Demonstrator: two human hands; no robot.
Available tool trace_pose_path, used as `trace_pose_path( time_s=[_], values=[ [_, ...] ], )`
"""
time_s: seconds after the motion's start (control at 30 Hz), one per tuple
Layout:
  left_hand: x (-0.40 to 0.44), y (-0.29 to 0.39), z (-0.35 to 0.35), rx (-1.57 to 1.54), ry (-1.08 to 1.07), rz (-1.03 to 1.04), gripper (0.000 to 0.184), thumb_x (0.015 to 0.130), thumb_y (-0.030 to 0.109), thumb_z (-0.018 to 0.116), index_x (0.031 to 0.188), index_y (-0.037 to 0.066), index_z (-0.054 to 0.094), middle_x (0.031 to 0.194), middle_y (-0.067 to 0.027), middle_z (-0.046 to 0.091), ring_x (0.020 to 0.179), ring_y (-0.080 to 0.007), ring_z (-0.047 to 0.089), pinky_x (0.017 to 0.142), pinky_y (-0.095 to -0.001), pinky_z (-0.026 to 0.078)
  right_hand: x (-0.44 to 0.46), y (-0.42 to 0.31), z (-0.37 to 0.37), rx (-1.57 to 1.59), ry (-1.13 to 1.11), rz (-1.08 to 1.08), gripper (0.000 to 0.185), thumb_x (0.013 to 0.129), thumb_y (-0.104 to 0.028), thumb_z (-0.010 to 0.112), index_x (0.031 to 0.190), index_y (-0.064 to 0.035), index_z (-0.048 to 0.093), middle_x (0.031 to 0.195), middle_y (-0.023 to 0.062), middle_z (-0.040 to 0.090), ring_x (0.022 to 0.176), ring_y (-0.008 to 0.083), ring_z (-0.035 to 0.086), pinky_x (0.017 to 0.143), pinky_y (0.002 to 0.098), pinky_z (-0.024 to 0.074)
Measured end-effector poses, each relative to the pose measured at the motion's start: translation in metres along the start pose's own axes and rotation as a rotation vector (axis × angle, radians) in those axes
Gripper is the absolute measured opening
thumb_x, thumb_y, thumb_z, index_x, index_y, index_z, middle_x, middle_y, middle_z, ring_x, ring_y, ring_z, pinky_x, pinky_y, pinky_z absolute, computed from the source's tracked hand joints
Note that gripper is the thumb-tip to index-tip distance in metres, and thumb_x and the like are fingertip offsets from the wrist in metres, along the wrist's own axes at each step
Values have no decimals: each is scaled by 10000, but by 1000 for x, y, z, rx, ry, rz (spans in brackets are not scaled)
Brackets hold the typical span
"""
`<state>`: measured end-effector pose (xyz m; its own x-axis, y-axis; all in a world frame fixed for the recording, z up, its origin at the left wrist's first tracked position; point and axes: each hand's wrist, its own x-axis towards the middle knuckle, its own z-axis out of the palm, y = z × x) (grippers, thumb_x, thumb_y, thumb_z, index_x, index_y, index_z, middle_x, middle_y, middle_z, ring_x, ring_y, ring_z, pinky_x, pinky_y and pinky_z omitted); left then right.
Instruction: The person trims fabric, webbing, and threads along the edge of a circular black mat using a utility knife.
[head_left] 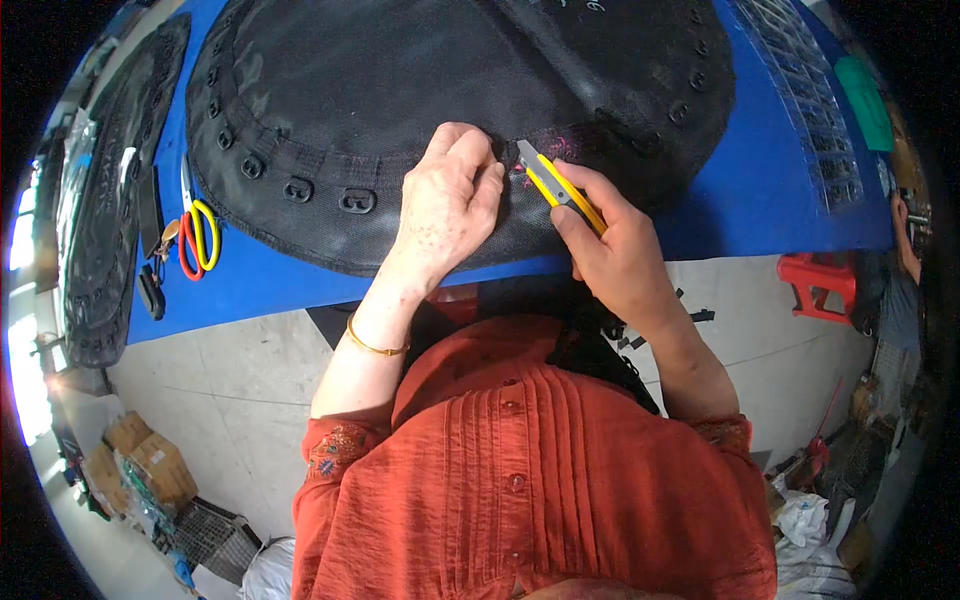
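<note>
A large round black fabric piece with black buckle-like rings along its rim lies on the blue table. My left hand is closed on the fabric near its front edge, its fingertips curled and partly hidden. My right hand grips a yellow and grey utility knife. The knife's tip points up and left, just right of my left fingers, over pink marks on the fabric. Whether the tip touches the fabric is too small to tell.
Scissors with red and yellow handles lie left of the fabric, near a long black piece. Clear plastic strips and a green object are at the right. A red stool and cardboard boxes stand on the floor.
</note>
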<state>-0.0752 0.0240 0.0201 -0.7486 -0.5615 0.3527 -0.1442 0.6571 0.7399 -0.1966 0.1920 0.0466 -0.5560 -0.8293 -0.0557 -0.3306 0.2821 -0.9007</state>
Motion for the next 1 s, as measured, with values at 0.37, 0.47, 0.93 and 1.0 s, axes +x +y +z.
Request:
trace_pose_path(
  time_s=[0.37, 0.47, 0.93, 1.0],
  values=[
    [-1, -1, 0, 1, 12, -5, 80, 899, 50, 672, 948, 23, 614, 1068, -167, 643, 923, -404, 687, 805, -459, 565, -4, -10, -3, 139, -103, 260, 398, 993, -124, 666, 1369, -24, 586, 901, 113, 725, 674, 152, 693, 605, 306, 560],
    [-1, 0, 0, 9, 6, 2, 82, 901, 49, 671, 955, 23, 616, 1059, -164, 643, 924, -400, 682, 807, -454, 559, -9, -6, -2, 220, -83, 163, 391, 999, -122, 659, 1375, -41, 583, 822, 59, 675, 562, 82, 590, 498, 271, 489],
    [-1, 1, -1, 30, 3, -3, 83, 882, 62, 683, 928, 36, 619, 1045, -154, 648, 884, -382, 694, 784, -443, 570, 3, -5, -10, 138, -100, 121, 327, 983, -132, 650, 1292, -26, 629, 849, 99, 684, 619, 119, 620, 593, 313, 530],
    [-1, 1, 0, 36, 6, 4, 81, 880, 66, 685, 922, 39, 621, 1047, -153, 650, 878, -381, 696, 778, -444, 572, 4, -10, -11, 124, -112, 126, 329, 984, -132, 649, 1295, -27, 626, 848, 98, 683, 612, 112, 611, 588, 313, 529]
  ],
)
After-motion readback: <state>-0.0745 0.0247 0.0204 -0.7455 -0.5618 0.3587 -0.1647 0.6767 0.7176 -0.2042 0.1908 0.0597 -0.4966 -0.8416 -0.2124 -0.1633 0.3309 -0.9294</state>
